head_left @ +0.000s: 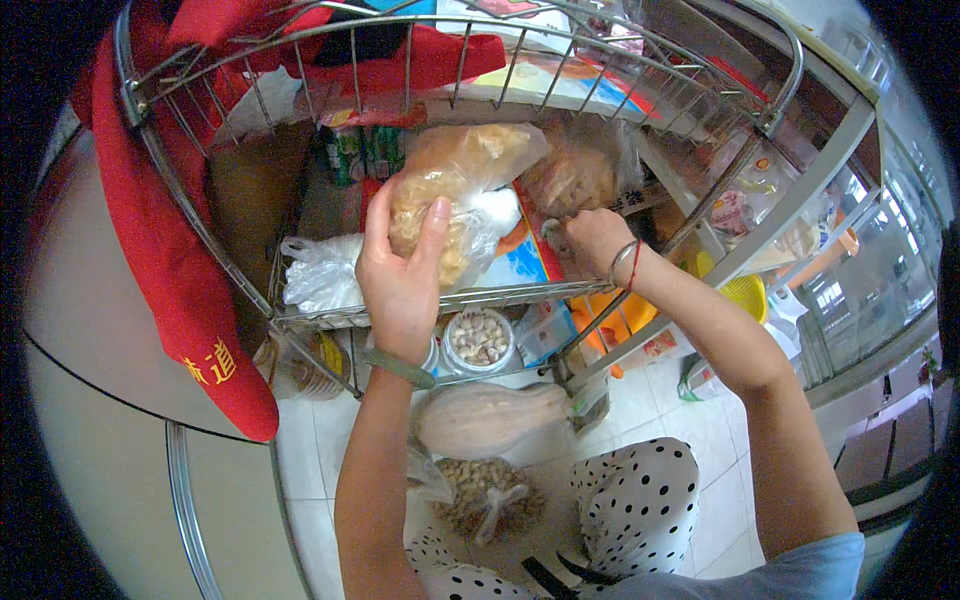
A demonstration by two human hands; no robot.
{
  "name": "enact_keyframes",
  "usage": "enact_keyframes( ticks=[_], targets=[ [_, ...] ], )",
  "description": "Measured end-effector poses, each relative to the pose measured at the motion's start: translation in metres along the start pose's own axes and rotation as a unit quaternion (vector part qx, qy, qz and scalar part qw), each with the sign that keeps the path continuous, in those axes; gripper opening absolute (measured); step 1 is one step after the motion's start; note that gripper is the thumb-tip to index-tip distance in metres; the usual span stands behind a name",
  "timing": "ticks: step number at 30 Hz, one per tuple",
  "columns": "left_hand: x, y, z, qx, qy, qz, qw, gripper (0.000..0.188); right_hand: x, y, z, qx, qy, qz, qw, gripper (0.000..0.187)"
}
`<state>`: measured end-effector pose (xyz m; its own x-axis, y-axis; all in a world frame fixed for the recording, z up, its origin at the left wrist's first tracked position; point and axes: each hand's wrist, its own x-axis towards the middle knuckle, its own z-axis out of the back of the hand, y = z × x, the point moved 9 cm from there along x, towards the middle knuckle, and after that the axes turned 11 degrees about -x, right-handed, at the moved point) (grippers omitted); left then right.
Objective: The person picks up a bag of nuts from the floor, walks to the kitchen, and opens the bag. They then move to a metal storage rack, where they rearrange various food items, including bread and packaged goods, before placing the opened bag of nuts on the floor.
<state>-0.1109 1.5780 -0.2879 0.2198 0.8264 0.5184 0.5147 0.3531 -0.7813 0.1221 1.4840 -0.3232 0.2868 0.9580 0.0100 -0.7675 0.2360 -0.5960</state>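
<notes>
My left hand [405,275] grips a clear plastic bag [465,180] filled with something light brown, raised over the wire rack shelf [460,297]. The thumb lies on the near side of the bag. To its right my right hand [597,240] is closed, its fingers pinching the gathered end of a second clear bag [580,175] with brown contents; the fingertips are partly hidden. A white bundle [492,212] shows behind the first bag. Beside my left hand a crumpled white plastic bag [322,270] lies on the shelf.
Green cans [362,152] stand at the shelf's back. Below sits a tub of garlic bulbs [478,340]. On the floor between my legs are a large wrapped pale item [492,418] and a bag of small brown pieces [485,497]. A red cloth [150,250] hangs at the left.
</notes>
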Motion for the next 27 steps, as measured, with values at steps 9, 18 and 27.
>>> enact_keyframes(
  ticks=[9,18,27],
  targets=[
    [-0.001,0.004,0.000,0.006,-0.015,-0.006,1.000,0.042,-0.007,0.000,0.002,0.198,0.049,0.057,0.977,0.021],
    [-0.003,0.002,-0.009,0.024,-0.009,-0.018,1.000,0.043,-0.001,0.028,0.004,0.245,0.100,0.112,0.958,0.037],
    [0.000,0.008,-0.002,0.041,-0.030,-0.008,0.999,0.042,0.015,0.062,0.048,0.500,0.039,0.168,0.849,0.038]
  ],
)
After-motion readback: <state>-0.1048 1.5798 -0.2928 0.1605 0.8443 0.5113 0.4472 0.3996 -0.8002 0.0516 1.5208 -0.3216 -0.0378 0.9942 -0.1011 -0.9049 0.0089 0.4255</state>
